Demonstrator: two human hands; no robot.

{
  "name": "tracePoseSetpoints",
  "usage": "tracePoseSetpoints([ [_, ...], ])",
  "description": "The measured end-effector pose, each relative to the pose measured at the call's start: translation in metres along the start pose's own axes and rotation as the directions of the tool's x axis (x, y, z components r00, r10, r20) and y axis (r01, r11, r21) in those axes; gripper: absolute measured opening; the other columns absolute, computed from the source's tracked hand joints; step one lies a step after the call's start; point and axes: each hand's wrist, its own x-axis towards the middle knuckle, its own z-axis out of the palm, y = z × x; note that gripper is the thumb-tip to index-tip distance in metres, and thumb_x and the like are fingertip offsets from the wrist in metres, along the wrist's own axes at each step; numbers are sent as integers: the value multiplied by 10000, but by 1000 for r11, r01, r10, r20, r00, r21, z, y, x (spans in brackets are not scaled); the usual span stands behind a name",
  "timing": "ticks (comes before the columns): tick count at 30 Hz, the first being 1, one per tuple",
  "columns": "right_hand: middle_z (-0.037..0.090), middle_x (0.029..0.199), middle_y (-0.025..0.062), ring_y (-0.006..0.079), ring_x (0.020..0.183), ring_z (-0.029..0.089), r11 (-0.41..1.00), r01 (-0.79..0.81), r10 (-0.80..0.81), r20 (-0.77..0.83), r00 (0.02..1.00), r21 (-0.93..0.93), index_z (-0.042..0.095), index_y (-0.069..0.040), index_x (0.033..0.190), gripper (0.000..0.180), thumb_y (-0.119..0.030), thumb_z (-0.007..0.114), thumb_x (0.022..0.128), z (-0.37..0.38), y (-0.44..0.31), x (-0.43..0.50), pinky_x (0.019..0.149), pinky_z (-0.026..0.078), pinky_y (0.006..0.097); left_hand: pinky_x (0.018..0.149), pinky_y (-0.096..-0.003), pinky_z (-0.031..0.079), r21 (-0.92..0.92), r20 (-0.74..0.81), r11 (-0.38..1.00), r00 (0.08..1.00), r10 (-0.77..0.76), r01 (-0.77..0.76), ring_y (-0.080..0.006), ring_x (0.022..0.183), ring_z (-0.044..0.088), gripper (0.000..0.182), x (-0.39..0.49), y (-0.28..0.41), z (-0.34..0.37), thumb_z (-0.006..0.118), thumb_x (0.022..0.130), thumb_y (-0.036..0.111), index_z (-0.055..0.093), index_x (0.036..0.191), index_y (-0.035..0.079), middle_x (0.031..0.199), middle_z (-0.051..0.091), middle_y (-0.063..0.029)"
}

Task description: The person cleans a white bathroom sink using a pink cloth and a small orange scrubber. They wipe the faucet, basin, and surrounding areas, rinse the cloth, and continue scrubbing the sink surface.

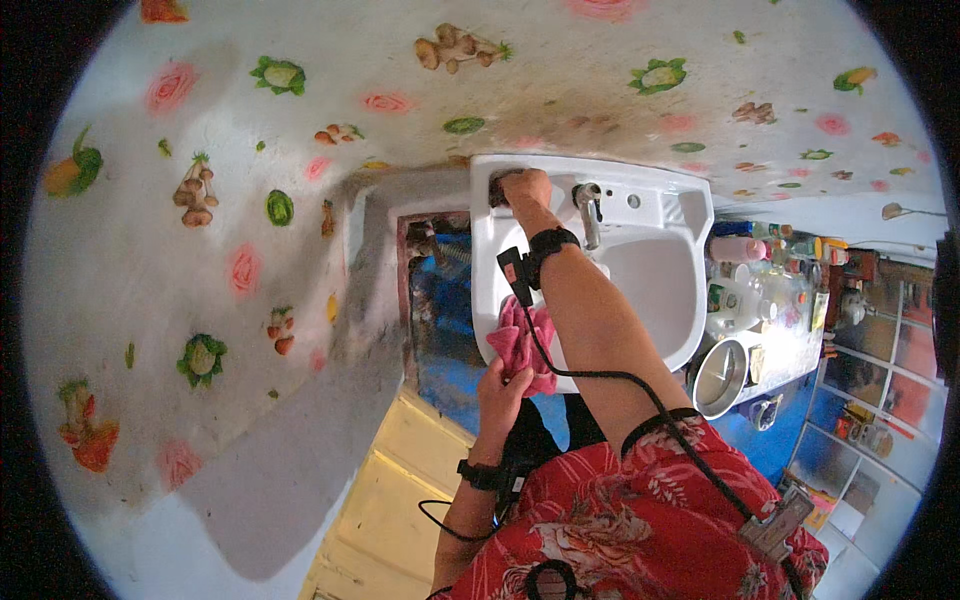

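Observation:
A white ceramic washbasin (652,300) with a metal tap (591,217) is before me. My left hand (501,401) grips a crumpled pink cloth (517,337) at the basin's near left edge; part of the cloth hangs over the rim. My right hand (529,189) reaches across to the back left corner of the basin. Its fingers are bent down at a small dark brown thing (498,189) in the corner recess. Whether they grip it or only touch it is hidden. Both wrists wear black straps, and a black cable runs along my right arm.
To the right, a table holds bottles, a pink bottle (735,249), a white jug (727,296) and a round steel pan (720,379). A wall (285,150) printed with vegetables and roses rises behind the basin. A yellow panel (397,480) stands at lower left.

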Motion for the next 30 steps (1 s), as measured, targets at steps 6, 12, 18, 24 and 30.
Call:
tracePoseSetpoints([
  [6, 650, 897, 229, 353, 877, 630, 996, -81, 81, -4, 997, -27, 649, 58, 832, 326, -237, 622, 695, -1, -4, -5, 758, 488, 368, 758, -277, 457, 16, -49, 1000, 999, 21, -21, -117, 853, 564, 322, 3, 2, -3, 624, 807, 134, 567, 1100, 14, 970, 617, -37],
  [12, 632, 886, 246, 371, 888, 618, 998, 38, -38, 2, 999, -50, 670, 6, 854, 258, -189, 591, 704, -8, -11, -14, 779, 501, 397, 714, -280, 467, 119, -23, 993, 1000, 12, -9, -128, 801, 552, 333, 5, 1, -2, 662, 782, 155, 570, 1068, 10, 910, 614, -61],
  [18, 649, 840, 210, 354, 836, 634, 880, 347, -333, 101, 938, -323, 689, -61, 816, 205, -195, 552, 745, -14, -4, -17, 731, 511, 424, 697, -285, 470, -43, -28, 999, 1000, 9, -10, -124, 774, 548, 339, 15, 3, 3, 662, 776, 151, 562, 1065, 3, 864, 612, -47],
  [24, 656, 772, 172, 350, 748, 637, 894, 340, -368, -46, 929, -292, 680, -76, 755, 192, -217, 549, 745, -12, -6, -24, 680, 509, 447, 678, -290, 463, 135, -13, 991, 1000, 1, 1, -119, 742, 536, 266, 15, 11, 7, 660, 771, 151, 567, 972, 4, 827, 606, -54],
  [30, 649, 819, 201, 380, 795, 626, 999, -40, 34, -166, 986, -30, 675, -35, 783, 237, -226, 557, 709, -1, -12, -28, 726, 500, 452, 675, -294, 461, 93, -55, 996, 998, 10, -5, -126, 728, 531, 266, 13, 7, -2, 663, 767, 174, 567, 948, 5, 801, 598, -54],
])
